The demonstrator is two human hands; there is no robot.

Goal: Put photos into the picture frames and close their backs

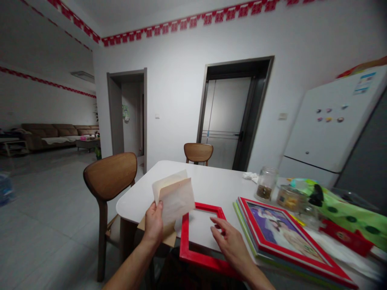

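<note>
My left hand (153,224) grips a few thin, pale sheets of paper (178,198) by their lower left edge, thumb on top. The sheets are raised over the near left part of the white table. Beneath them a brown piece of board (169,237) is partly hidden. An empty red picture frame (185,241) lies at the table's near edge, with the tabletop showing through it. Above its right side hovers my right hand (231,241), fingers bent and apart, nothing in them. To its right, a red-framed photo (281,231) tops a stack of frames.
Behind the stack stand a glass jar (266,184) and a clear container (290,198). A green dotted bag (347,213) and a red box (346,237) occupy the table's right side. Wooden chairs stand at the left (111,177) and the far side (198,152).
</note>
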